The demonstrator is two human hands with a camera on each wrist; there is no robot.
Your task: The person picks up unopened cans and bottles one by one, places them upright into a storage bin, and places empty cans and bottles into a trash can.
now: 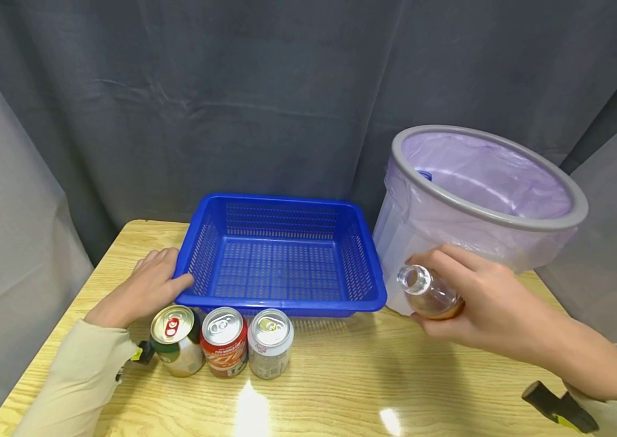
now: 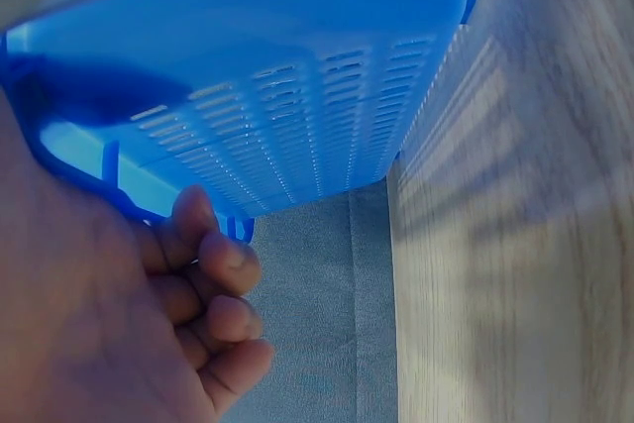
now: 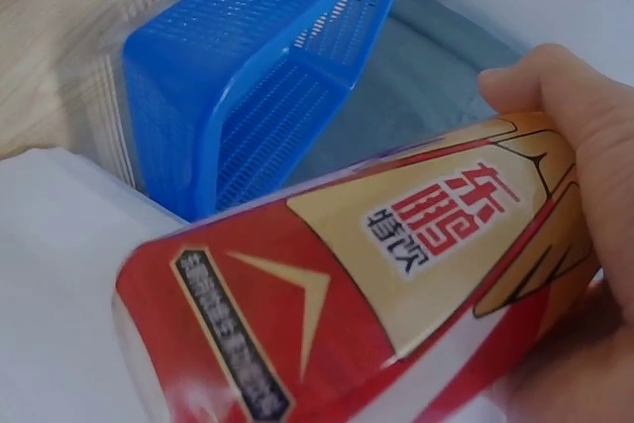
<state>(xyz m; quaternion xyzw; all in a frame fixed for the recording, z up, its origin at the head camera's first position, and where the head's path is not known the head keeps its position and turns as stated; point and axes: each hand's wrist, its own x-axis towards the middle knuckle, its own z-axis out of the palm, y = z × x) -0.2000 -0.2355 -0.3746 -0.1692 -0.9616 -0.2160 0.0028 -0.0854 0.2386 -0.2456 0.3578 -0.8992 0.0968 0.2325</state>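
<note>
My left hand [image 1: 147,288] grips the left rim of a blue plastic basket [image 1: 281,303], thumb over the edge. The left wrist view shows curled fingers [image 2: 230,264] close under the basket rim. In my right hand [image 1: 483,297] is a clear plastic drink bottle [image 1: 431,294], its uncapped mouth tilted up toward the head camera. A red and gold label wraps the bottle [image 3: 396,255] in the right wrist view. The bottle is in front of a trash bin [image 1: 412,237], which has a grey rim and a pale purple liner.
In a row along the basket's front stand a green and gold can [image 1: 177,346], a red can [image 1: 224,343] and a silver can [image 1: 270,346]. A blue item [image 1: 424,175] shows inside the bin. Dark curtain [image 1: 264,103] hangs behind the wooden table [image 1: 341,382].
</note>
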